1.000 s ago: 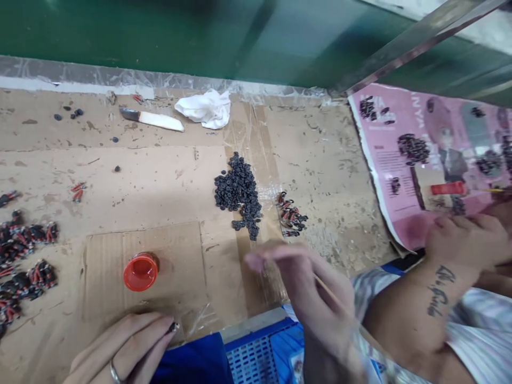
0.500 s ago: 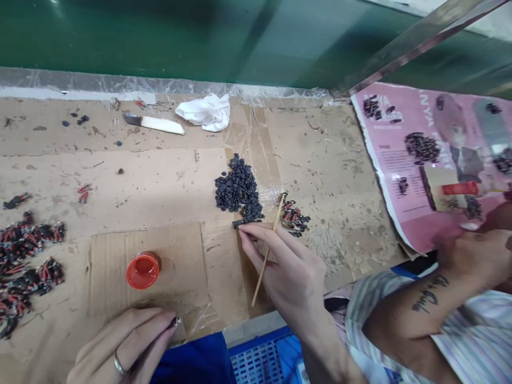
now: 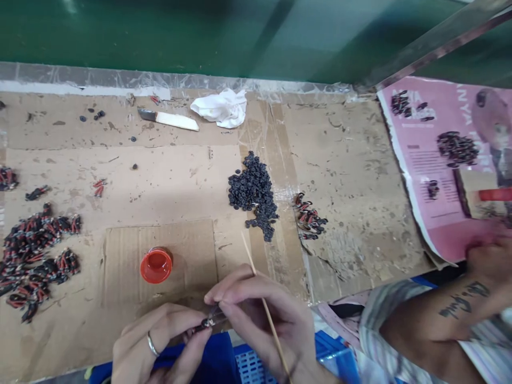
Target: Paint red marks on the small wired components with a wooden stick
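Hands meeting at your near edge, left hand [image 3: 160,346] and right hand [image 3: 260,320] pinching 1 small dark part [image 3: 212,320], right also gripping a thin stick [image 3: 264,309].

You have one red cap [image 3: 156,265] at seven o'clock, one white-handled knife [image 3: 168,119] and one crumpled white cloth [image 3: 221,108] at eleven to twelve o'clock. One heap of black rings [image 3: 255,193] sits near centre, with one small cluster of red-and-black pieces [image 3: 309,218] just beside it toward three o'clock. One large spread of the same pieces [image 3: 34,257] lies at nine o'clock. You hold one thin wooden stick [image 3: 264,306]. One pink printed sheet [image 3: 432,160] lies at two o'clock.
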`<state>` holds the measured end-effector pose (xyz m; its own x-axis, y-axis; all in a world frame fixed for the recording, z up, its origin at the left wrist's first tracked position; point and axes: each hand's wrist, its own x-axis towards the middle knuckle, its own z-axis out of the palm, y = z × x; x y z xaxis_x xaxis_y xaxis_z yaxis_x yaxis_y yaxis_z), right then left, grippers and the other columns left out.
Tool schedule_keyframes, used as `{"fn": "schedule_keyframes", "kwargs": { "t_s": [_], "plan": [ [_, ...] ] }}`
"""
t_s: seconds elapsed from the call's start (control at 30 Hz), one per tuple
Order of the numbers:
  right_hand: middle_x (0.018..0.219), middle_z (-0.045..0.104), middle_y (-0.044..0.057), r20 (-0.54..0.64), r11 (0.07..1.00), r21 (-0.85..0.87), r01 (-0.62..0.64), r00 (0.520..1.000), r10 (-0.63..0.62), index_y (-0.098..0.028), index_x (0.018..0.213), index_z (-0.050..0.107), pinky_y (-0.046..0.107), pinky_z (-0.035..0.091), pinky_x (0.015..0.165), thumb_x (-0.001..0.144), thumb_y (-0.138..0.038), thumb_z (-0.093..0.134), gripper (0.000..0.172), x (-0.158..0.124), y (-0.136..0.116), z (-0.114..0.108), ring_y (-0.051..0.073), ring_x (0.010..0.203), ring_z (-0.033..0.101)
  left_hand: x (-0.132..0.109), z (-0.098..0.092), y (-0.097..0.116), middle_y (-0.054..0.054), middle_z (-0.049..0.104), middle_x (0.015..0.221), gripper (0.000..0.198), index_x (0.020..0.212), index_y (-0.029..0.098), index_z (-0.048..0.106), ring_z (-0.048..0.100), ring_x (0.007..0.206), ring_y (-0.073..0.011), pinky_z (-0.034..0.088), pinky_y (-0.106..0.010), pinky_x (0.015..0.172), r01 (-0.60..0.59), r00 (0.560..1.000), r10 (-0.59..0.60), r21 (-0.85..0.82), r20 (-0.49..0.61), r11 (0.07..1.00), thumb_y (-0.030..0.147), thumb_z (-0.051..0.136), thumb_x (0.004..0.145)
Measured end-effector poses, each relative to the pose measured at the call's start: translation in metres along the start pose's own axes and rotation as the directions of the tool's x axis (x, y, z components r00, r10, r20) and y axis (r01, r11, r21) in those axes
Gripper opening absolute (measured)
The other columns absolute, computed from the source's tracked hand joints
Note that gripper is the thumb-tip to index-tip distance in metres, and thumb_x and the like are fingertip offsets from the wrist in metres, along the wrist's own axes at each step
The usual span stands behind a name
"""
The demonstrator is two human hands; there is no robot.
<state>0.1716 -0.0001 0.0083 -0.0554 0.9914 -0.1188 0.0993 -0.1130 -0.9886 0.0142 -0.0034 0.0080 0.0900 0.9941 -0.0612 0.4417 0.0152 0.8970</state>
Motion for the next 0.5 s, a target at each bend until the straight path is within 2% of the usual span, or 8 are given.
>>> {"fn": "schedule_keyframes", "kwargs": {
  "t_s": [0.1,0.2,0.37,0.43,0.5],
  "plan": [
    [0.077,0.073,-0.002,0.057,0.999,0.025,-0.03,0.998,0.029,-0.032,0.088,0.065,0.029,0.066,0.059,0.072,-0.004,0.065,0.032,-0.004,0.004,0.0,0.018,0.066,0.073,0.001,0.002,0.0,0.012,0.066,0.05,0.009,0.066,0.03,0.062,0.06,0.039,-0.0015,0.053,-0.006,0.039,0.017,1.0,-0.017,-0.026,0.005,1.0,0.037,0.057,0.066],
    [0.079,0.073,-0.003,0.055,0.999,0.049,-0.018,0.998,0.015,-0.032,0.09,0.064,0.03,0.067,0.06,0.071,-0.002,0.065,0.035,-0.006,0.006,0.001,0.019,0.067,0.074,0.001,0.002,-0.001,0.013,0.067,0.052,0.005,0.068,0.03,0.062,0.06,0.042,-0.0014,0.053,-0.005,0.04,0.002,1.0,-0.003,-0.041,-0.019,0.999,0.034,0.06,0.064],
    [0.076,0.073,-0.003,-0.041,0.998,0.03,0.054,0.998,-0.052,-0.032,0.086,0.064,0.029,0.068,0.055,0.071,-0.005,0.066,0.03,-0.009,0.011,0.008,0.019,0.064,0.074,0.003,0.001,0.0,0.013,0.067,0.054,0.008,0.07,0.029,0.062,0.06,0.041,-0.0005,0.053,-0.004,0.041,-0.01,1.0,0.01,-0.065,0.0,0.998,0.03,0.063,0.062],
    [0.077,0.073,-0.003,-0.036,0.997,0.0,0.075,0.997,-0.075,-0.034,0.087,0.063,0.03,0.068,0.054,0.072,-0.008,0.067,0.03,-0.013,0.015,0.01,0.021,0.065,0.074,0.002,0.001,0.0,0.012,0.064,0.05,0.004,0.067,0.03,0.062,0.058,0.038,-0.0003,0.051,-0.004,0.039,0.053,0.999,-0.053,-0.102,0.005,0.993,0.03,0.062,0.063],
    [0.078,0.073,-0.004,-0.014,0.98,-0.124,0.155,0.987,-0.158,-0.038,0.092,0.06,0.029,0.069,0.054,0.073,-0.013,0.067,0.031,-0.017,0.019,0.01,0.021,0.066,0.075,-0.001,0.002,-0.002,0.011,0.062,0.047,0.004,0.066,0.03,0.062,0.057,0.036,-0.0009,0.051,-0.006,0.038,0.133,0.991,-0.131,-0.187,0.024,0.973,0.029,0.063,0.062]
  ]
}}
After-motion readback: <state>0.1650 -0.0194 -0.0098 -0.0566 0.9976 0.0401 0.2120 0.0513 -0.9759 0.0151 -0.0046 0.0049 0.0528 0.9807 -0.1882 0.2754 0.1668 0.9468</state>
